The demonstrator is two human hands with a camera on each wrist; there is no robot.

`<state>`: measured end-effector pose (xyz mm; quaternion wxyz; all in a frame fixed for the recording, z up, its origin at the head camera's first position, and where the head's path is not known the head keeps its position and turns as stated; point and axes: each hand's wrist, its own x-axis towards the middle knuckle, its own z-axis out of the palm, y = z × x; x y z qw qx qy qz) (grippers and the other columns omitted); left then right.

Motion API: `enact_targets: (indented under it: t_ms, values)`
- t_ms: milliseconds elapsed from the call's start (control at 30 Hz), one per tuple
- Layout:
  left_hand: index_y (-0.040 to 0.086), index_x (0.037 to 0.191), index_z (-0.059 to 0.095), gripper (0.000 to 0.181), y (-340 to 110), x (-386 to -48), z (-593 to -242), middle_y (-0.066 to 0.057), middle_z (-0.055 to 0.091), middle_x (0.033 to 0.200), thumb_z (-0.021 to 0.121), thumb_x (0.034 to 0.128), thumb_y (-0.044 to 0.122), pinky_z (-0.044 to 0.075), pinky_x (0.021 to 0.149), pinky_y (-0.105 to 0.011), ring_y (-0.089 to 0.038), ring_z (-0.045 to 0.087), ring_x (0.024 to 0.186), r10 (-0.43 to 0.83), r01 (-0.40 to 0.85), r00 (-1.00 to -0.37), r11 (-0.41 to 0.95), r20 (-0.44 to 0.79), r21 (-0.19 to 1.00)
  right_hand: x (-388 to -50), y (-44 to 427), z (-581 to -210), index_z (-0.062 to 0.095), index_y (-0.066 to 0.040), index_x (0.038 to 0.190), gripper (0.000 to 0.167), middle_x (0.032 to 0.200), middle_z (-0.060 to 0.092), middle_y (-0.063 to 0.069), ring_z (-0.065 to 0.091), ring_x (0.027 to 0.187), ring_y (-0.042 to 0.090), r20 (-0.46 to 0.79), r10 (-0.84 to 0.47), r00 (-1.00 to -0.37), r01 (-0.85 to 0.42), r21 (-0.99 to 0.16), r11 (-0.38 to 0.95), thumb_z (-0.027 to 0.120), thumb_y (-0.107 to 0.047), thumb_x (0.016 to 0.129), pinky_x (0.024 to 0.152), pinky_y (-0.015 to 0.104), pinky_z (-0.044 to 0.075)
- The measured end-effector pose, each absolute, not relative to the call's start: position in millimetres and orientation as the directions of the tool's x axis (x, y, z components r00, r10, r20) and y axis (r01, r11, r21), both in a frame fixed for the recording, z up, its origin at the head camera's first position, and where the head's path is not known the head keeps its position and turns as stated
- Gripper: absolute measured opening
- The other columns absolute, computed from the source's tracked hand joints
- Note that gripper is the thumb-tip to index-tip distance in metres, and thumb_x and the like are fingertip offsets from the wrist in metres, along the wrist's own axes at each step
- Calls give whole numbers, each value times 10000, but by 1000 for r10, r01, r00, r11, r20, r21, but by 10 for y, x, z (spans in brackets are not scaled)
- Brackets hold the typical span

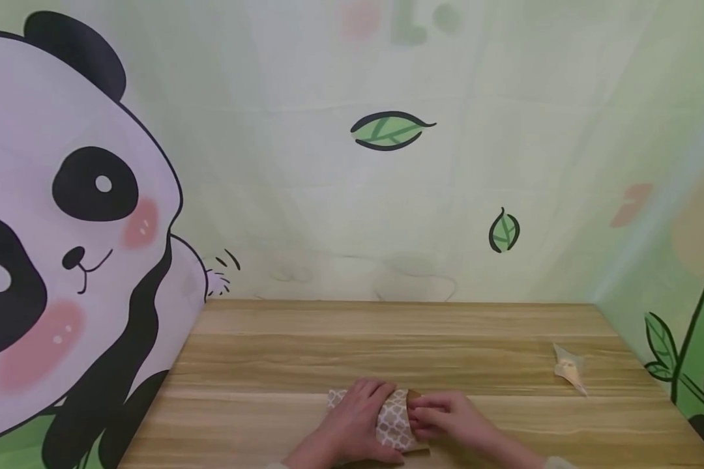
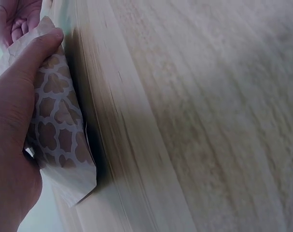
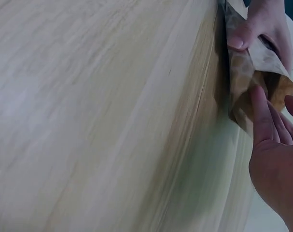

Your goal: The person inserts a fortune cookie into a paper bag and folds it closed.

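A paper bag point(image 1: 394, 423) with a white lattice pattern on brown lies near the table's front edge. Across its top, my left hand point(image 1: 358, 420) grips it, thumb along the near side; the left wrist view shows that thumb on the patterned paper point(image 2: 57, 123). At the bag's right end is its open mouth point(image 3: 280, 89), brown inside. My right hand point(image 1: 448, 417) has its fingertips in that mouth, fingers fairly straight and thumb apart in the right wrist view. Whether those fingers touch anything inside is hidden.
A small clear plastic packet point(image 1: 570, 370) with something pale orange in it lies at the right of the wooden table point(image 1: 387, 345). Behind the table hangs a pale green cloth point(image 1: 305, 195) printed with a panda and leaves.
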<state>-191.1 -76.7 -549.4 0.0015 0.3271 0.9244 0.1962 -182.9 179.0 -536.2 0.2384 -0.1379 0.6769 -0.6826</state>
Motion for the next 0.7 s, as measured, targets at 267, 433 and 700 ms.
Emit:
enact_targets:
  t_ms: [267, 433, 700]
  values:
    - [117, 1533, 523, 1092, -790, -1913, -5525, -17, 563, 1453, 923, 672, 657, 457, 1174, -387, -199, 502, 1365, 617, 631, -770, 701, 161, 332, -1920, 2532, -5296, 524, 283, 1334, 495, 1212, 700, 370, 775, 1049, 186, -72, -417, -906, -28, -973, 229, 666, -105, 1061, 896, 343, 635]
    - [112, 1529, 528, 1093, -816, -1915, -5542, -19, 560, 1440, 920, 674, 667, 450, 1183, -399, -206, 503, 1365, 635, 651, -754, 692, 165, 311, -1995, 3149, -5161, 575, 240, 1326, 475, 1181, 739, 308, 786, 995, 232, -36, -248, -968, -92, -869, 487, 678, -139, 1059, 831, 324, 649]
    - [112, 1536, 524, 1068, -830, -1913, -5519, -31, 559, 1462, 906, 706, 665, 400, 1231, -449, -226, 505, 1398, 642, 647, -755, 696, 132, 313, -2170, 3994, -4934, 677, 167, 1218, 483, 1084, 754, 293, 742, 978, 435, 72, -27, -997, -59, -493, 868, 619, -299, 1101, 768, 506, 627]
